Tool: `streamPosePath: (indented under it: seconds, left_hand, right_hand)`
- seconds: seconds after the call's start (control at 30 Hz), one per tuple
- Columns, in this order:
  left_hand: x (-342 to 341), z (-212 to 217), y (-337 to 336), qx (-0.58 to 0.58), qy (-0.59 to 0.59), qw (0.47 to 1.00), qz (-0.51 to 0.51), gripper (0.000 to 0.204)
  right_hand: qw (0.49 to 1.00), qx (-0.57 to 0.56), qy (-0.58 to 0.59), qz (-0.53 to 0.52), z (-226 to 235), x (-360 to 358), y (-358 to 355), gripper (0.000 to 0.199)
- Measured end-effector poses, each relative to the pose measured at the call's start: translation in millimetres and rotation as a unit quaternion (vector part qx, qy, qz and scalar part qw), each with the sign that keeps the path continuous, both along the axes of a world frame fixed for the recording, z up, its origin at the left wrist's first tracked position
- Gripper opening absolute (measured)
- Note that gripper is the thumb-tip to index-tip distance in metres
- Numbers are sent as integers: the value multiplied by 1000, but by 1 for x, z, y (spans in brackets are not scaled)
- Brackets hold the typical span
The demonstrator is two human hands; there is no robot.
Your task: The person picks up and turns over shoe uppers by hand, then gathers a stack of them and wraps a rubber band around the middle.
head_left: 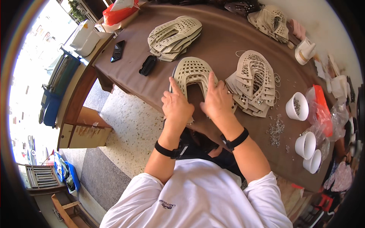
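Observation:
A beige U-shaped shoe upper (194, 67) with rows of square holes lies in front of me, its curved end facing away. My left hand (177, 103) holds its left leg, the index finger stretched along the outer edge. On the right leg, my right hand (219, 99) has its index finger extended on the surface and its thumb at the inner side. Both palms hide the lower ends of the legs. Just right of my right hand sits a stack of similar uppers (255, 81) dotted with small shiny studs. Farther off lies another pile of uppers (175, 36), without visible studs.
Small metal studs (276, 130) are scattered on the brown-covered table (224, 36). White cups (292, 110) stand at the right, one containing studs, beside plastic bags (323, 114). A black case (148, 65) and a phone (118, 51) lie at left. More uppers (269, 23) sit far right.

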State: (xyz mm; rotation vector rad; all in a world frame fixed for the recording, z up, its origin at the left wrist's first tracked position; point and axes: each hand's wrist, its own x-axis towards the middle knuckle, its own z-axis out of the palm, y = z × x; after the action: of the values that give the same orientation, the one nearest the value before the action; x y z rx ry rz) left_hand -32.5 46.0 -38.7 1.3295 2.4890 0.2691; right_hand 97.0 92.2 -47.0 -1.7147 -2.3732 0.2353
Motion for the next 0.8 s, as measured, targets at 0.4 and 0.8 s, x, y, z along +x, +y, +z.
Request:
streamPosePath:
  seconds: [0.4, 0.8]
  left_hand:
    - [-10, -2, 4, 14, 12, 1000, -7, 127]
    - [-14, 13, -16, 85, -71, 994, -19, 124]
  right_hand:
    - [998, 55, 19, 17, -14, 4, 8, 95]
    - [959, 198, 82, -187, 46, 147, 90, 58]
